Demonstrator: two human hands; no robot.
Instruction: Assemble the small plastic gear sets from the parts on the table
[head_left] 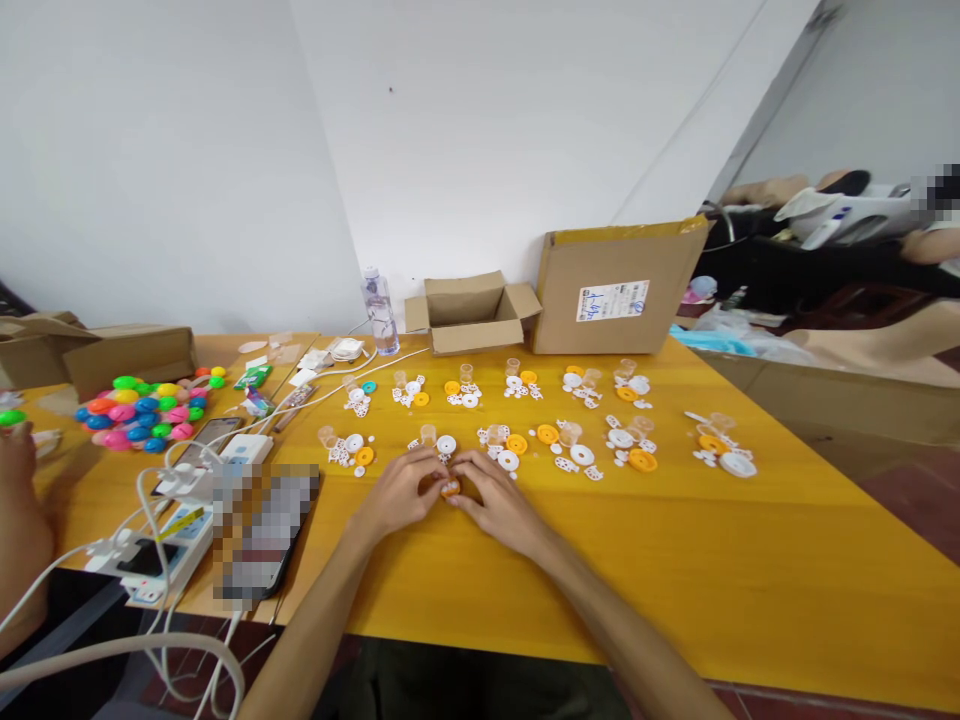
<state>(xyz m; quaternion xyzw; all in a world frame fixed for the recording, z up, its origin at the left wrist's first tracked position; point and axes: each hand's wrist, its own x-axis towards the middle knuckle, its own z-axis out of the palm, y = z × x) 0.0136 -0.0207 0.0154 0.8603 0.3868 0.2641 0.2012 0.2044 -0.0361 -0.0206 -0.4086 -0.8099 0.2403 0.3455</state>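
My left hand and my right hand meet over the wooden table, fingertips pinched around a small orange-and-white round plastic piece. Its details are too small to make out. Just beyond my fingers lie a white disc, a clear plastic cup and white perforated pieces, partly hidden by my left hand. Past my right hand, another cluster has an orange disc and a white disc. Similar clusters of small parts stand in two rows across the table.
At the back are an open cardboard box, a large closed carton and a water bottle. To the left lie colourful plastic balls, a phone and power strips with cables. Another person's hand shows far left.
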